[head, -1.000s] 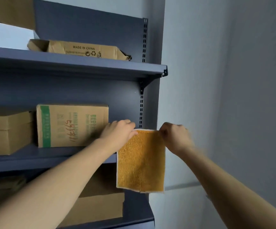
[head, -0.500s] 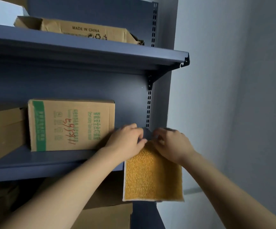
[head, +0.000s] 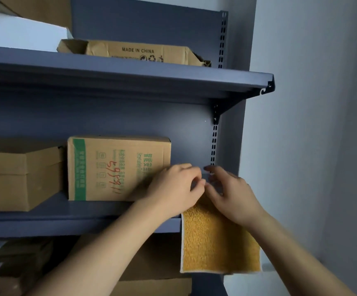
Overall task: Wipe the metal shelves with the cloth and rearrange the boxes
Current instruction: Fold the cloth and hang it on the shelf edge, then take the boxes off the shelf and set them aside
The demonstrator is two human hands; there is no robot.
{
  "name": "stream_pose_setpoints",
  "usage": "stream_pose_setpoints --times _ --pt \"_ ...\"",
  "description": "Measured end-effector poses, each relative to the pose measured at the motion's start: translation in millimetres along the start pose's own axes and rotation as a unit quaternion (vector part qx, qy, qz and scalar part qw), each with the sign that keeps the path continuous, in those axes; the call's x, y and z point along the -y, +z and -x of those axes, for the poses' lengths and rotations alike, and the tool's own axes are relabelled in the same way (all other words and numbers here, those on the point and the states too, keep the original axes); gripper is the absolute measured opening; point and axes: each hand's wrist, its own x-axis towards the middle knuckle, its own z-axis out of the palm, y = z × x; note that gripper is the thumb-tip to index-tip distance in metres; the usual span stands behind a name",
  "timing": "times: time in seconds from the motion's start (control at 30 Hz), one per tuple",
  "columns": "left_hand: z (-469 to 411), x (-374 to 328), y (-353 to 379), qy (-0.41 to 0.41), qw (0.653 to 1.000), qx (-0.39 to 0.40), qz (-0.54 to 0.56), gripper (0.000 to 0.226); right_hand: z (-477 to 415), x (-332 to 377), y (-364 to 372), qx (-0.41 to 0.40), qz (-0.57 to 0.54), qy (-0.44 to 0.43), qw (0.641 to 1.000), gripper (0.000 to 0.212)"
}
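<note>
A yellow cloth (head: 218, 242) hangs over the front right end of the middle grey metal shelf (head: 66, 223). My left hand (head: 175, 189) and my right hand (head: 231, 193) are close together at the cloth's top edge, fingers curled; their grip on it is hidden. A brown box with green print and red handwriting (head: 117, 167) stands on the middle shelf, just left of my left hand. A plain brown box (head: 17, 178) sits further left.
The upper shelf (head: 130, 75) carries a flattened "MADE IN CHINA" box (head: 135, 52) and a white box (head: 19, 37). More boxes (head: 152, 263) sit on the shelf below. A slotted upright (head: 215, 142) and a pale wall (head: 312, 146) stand to the right.
My hands have come together at the cloth's top and risen toward the middle shelf; the cloth now hangs over the shelf's edge. The view has moved closer.
</note>
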Motion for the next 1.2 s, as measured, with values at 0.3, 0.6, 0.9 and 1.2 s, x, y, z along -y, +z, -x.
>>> stream_pose_setpoints --times 0.3,0.6,0.9,1.2 --pt "-2.8 61.0 -63.0 -0.017 0.967 -0.254 0.012 0.027 -70.8 84.2 8.1 -0.093 -0.200 -0.024 0.975 0.053" --pt "31.4 141.8 -92.1 -0.131 0.945 -0.290 -0.074 0.036 -98.4 116.0 39.2 -0.074 -0.174 -0.021 0.982 0.059" --pt "57.9 163.8 -71.2 -0.227 0.926 -0.289 0.091 0.059 -90.1 114.3 67.7 -0.062 -0.164 0.044 0.983 0.051" --pt "60.6 163.5 -62.6 -0.219 0.919 -0.315 0.096 0.060 -85.8 113.0 76.3 -0.081 -0.179 0.038 0.980 0.048"
